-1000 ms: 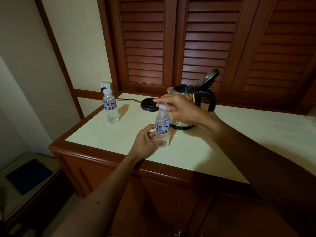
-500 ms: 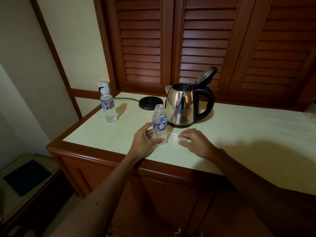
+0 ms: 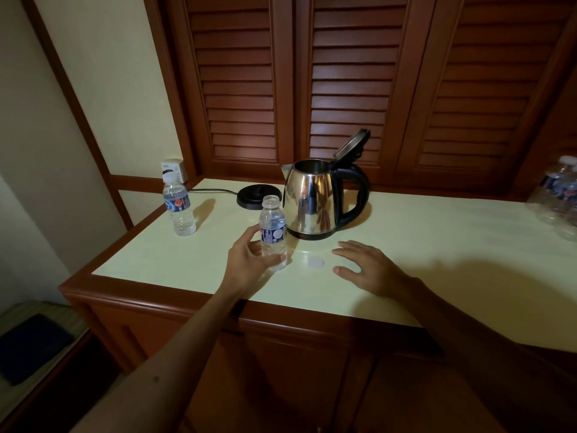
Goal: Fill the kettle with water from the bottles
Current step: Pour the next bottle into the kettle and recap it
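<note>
A steel kettle [image 3: 313, 201] with a black handle stands on the pale counter [image 3: 437, 245], its lid tipped up. Just left of it stands a small water bottle [image 3: 273, 232] with no cap on, and my left hand [image 3: 249, 260] is wrapped around its lower part. The white cap [image 3: 315, 262] lies flat on the counter between my hands. My right hand [image 3: 365, 267] rests to the right of the cap with spread fingers, holding nothing. A second, capped bottle [image 3: 179, 207] stands at the far left.
The kettle's black base [image 3: 253, 196] sits behind the uncapped bottle, its cord running to a wall socket [image 3: 173, 170]. More bottles [image 3: 559, 195] stand at the right edge. Louvred wooden doors rise behind the counter. A dark mat [image 3: 28, 348] lies on the floor lower left.
My right hand took the cap off the bottle, set it down on the counter and drew back to the right. My left hand kept its hold on the bottle.
</note>
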Available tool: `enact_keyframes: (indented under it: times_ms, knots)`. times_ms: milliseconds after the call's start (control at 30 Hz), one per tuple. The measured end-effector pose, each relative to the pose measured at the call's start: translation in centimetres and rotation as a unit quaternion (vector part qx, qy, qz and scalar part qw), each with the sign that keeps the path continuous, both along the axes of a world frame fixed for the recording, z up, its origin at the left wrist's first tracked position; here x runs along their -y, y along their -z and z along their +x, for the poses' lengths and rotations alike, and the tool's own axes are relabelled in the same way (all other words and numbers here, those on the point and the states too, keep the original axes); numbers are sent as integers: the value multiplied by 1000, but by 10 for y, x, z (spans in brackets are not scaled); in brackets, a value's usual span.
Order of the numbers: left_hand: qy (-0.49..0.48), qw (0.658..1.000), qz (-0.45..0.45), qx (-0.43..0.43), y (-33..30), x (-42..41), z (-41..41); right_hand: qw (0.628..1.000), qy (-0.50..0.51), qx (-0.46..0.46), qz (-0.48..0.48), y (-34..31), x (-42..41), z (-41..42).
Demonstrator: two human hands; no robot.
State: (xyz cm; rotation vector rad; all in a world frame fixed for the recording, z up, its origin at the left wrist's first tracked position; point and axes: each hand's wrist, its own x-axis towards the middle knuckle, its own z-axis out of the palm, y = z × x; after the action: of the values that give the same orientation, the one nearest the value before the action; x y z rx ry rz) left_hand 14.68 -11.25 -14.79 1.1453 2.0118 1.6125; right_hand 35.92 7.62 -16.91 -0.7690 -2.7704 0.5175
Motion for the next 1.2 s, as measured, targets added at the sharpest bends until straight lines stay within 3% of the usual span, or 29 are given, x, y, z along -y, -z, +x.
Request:
enact_keyframes:
  times_ms: [400,667,1033,1200]
  knots:
    - [-42,983,-66,-169,-64,-48,-30,1000,-6,18,3,-1,-1,0]
    - [-69,926,-164,-332,-106,-62,-50,1000,-1,9,-7,1,-6,0]
    - [-106,841,-253,-467,-140,-63,-60,1000,4,10,-2,2,-6,-1]
    - [-95,826,-268,-487,-149,-64,-58,1000,7,12,1,3,-7,-2]
